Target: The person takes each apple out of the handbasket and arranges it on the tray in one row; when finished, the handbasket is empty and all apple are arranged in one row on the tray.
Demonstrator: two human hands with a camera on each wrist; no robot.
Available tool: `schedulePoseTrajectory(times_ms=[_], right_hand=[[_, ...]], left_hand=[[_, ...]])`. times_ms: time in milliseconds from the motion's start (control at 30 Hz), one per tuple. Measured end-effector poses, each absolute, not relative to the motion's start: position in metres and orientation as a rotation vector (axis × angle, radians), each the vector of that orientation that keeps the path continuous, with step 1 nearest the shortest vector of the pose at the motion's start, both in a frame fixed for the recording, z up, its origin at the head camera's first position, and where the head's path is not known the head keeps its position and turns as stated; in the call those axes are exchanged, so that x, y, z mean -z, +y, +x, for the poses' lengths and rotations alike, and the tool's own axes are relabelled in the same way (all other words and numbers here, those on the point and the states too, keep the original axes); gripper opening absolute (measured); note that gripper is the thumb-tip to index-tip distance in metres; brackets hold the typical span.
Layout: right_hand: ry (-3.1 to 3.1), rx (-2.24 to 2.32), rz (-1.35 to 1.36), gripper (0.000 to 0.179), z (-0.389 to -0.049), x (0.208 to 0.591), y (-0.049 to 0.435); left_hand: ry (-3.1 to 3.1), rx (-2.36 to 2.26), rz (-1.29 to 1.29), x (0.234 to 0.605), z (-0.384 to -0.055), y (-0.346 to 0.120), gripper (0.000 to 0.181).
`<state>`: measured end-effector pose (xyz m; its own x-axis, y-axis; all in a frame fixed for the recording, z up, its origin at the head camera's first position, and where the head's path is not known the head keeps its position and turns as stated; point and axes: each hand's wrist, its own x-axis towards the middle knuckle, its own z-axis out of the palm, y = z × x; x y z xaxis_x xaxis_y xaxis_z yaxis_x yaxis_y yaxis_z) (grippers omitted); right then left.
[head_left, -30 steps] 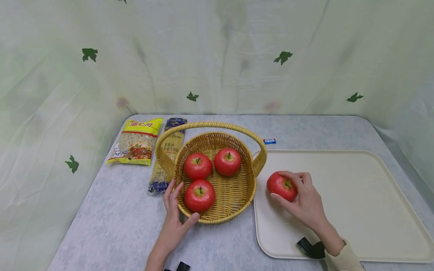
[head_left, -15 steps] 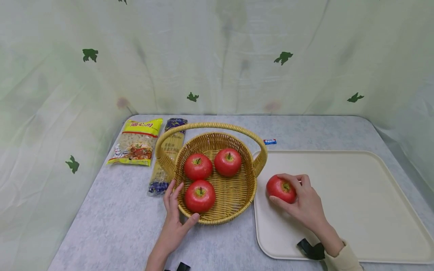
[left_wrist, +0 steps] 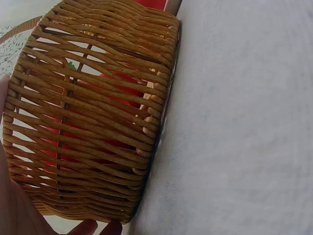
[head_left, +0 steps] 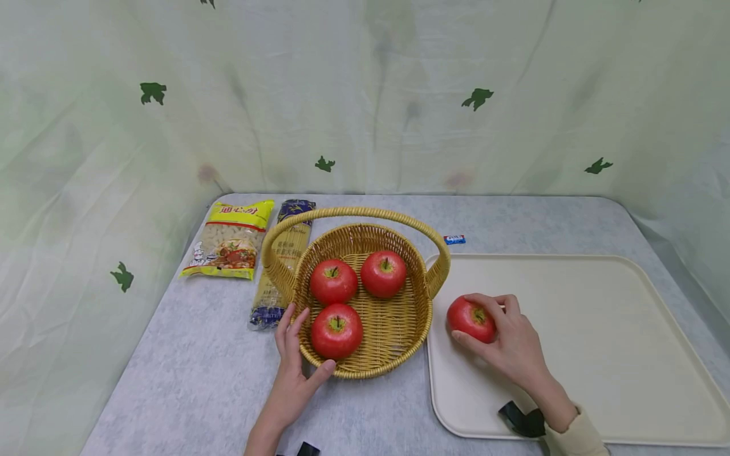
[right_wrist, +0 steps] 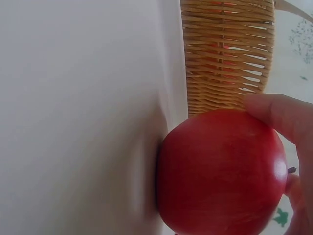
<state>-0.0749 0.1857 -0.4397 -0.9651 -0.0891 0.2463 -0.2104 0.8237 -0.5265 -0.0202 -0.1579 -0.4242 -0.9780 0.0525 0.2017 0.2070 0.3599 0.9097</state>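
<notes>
At lower centre the left hand (head_left: 295,385) spreads wide against the basket (head_left: 393,326), seemingly to steady it, while right of centre the right hand (head_left: 516,345) pinches a red apple (head_left: 467,318) near the left edge of the tray (head_left: 604,354).

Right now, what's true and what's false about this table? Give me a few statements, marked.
1. The basket holds three red apples. True.
2. The pale tray lies left of the basket. False: it lies to the right.
3. The right hand holds a fourth apple. True.
4. The left hand touches the tray. False: it touches the basket's side.
5. The small blue packet lies on the tray. False: it lies on the table.
</notes>
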Motion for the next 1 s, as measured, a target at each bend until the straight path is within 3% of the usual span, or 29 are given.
schedulePoseTrajectory(times_ms=[1000], right_hand=[[-2.794,-0.848,0.282,0.074,-0.0665,0.4408,0.1831]], left_hand=[[-2.486,1.700,-0.227,0.4214,-0.0188,-0.1576,0.081]])
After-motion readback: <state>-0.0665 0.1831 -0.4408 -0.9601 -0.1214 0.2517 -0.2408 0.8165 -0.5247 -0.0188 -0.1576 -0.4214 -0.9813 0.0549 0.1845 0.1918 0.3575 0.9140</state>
